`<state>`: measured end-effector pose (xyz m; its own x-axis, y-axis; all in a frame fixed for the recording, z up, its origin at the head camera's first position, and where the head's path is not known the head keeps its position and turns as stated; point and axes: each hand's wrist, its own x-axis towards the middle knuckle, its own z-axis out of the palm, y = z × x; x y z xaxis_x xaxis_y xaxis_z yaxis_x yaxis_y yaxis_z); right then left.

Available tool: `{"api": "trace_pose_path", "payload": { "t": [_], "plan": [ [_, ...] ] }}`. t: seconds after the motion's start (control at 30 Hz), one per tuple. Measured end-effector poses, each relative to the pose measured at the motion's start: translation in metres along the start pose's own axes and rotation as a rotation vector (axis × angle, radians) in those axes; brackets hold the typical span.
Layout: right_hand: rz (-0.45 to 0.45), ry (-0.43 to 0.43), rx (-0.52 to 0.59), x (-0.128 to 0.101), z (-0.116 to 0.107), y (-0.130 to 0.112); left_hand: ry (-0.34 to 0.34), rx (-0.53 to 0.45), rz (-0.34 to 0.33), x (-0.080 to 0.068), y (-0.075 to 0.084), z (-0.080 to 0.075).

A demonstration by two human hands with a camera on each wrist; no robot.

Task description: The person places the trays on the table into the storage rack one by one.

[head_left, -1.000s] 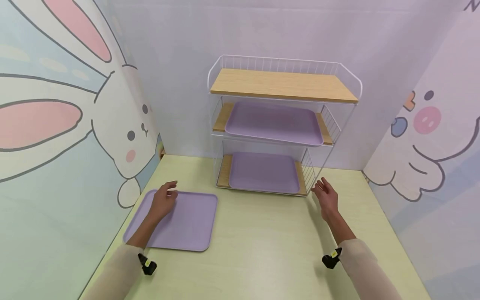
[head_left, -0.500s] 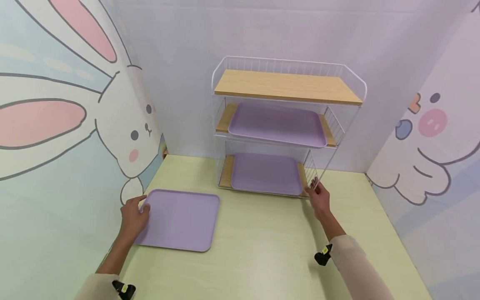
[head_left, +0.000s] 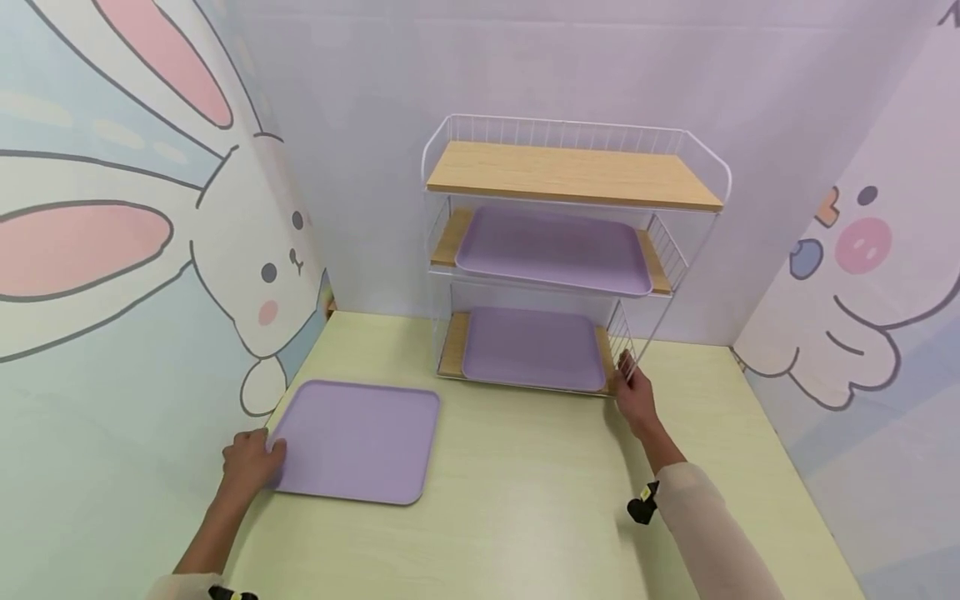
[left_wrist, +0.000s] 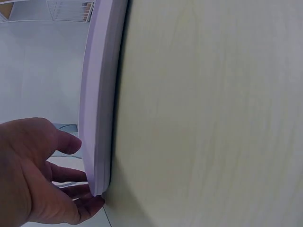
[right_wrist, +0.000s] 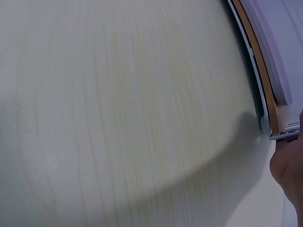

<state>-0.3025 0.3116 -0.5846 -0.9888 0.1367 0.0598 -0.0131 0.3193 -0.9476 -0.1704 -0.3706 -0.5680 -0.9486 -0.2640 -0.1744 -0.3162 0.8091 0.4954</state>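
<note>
Two hands (head_left: 249, 461) (head_left: 635, 396) at tray (head_left: 356, 442) and rack (head_left: 573, 172), both partly outside wrist views

Smooth plastic tray (head_left: 356, 442) (rather matt), wooden top shelf (head_left: 570, 173), metal rack (head_left: 567, 123)

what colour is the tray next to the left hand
The tray by the left hand is plain light purple; the head view shows it best.

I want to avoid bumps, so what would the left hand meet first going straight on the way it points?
The left hand would probably meet the purple tray on the table; its left edge lies right there, perhaps in contact, though depth is unclear.
</note>
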Motion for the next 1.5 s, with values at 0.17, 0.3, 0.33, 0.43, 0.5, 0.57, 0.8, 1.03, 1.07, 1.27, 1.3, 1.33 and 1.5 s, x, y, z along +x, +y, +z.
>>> {"api": "trace_pose_path", "payload": {
  "t": [0.17, 0.3, 0.33, 0.43, 0.5, 0.57, 0.8, 1.03, 1.07, 1.27, 1.3, 1.33, 1.5],
  "plan": [
    [-0.045, -0.03, -0.086, 0.003, -0.002, 0.004, 0.035, 0.031, 0.029, -0.004, -0.007, 0.005],
    [-0.098, 0.005, -0.192, 0.012, -0.004, 0.018, 0.09, 0.022, 0.056, -0.006, -0.008, 0.005],
    [-0.119, 0.016, -0.217, 0.018, -0.005, 0.029, 0.097, 0.019, 0.057, -0.006, -0.008, 0.005],
    [-0.168, 0.018, -0.246, 0.04, -0.009, 0.067, 0.111, 0.0, 0.046, -0.007, -0.007, 0.005],
    [-0.196, 0.025, -0.255, 0.051, -0.011, 0.088, 0.117, -0.008, 0.039, -0.007, -0.006, 0.005],
    [-0.188, 0.004, -0.26, 0.054, -0.013, 0.093, 0.122, -0.016, 0.029, -0.006, -0.006, 0.006],
    [-0.179, 0.012, -0.251, 0.046, -0.013, 0.086, 0.118, -0.021, -0.029, -0.007, -0.004, 0.005],
    [-0.157, 0.009, -0.277, 0.046, -0.012, 0.085, 0.097, -0.016, -0.021, -0.01, -0.003, 0.003],
    [-0.158, 0.006, -0.279, 0.044, -0.012, 0.083, 0.094, -0.015, -0.017, -0.01, -0.003, 0.003],
    [-0.151, 0.008, -0.269, 0.026, -0.009, 0.055, 0.091, -0.011, -0.009, -0.009, -0.005, 0.003],
    [-0.144, 0.004, -0.258, 0.022, -0.009, 0.047, 0.093, -0.012, -0.008, -0.009, -0.005, 0.003],
    [-0.14, 0.003, -0.262, 0.018, -0.008, 0.04, 0.097, -0.012, -0.006, -0.008, -0.006, 0.003],
    [-0.087, -0.041, -0.247, 0.004, -0.006, 0.01, 0.115, -0.018, 0.002, -0.007, -0.008, 0.005]
  ]
}}
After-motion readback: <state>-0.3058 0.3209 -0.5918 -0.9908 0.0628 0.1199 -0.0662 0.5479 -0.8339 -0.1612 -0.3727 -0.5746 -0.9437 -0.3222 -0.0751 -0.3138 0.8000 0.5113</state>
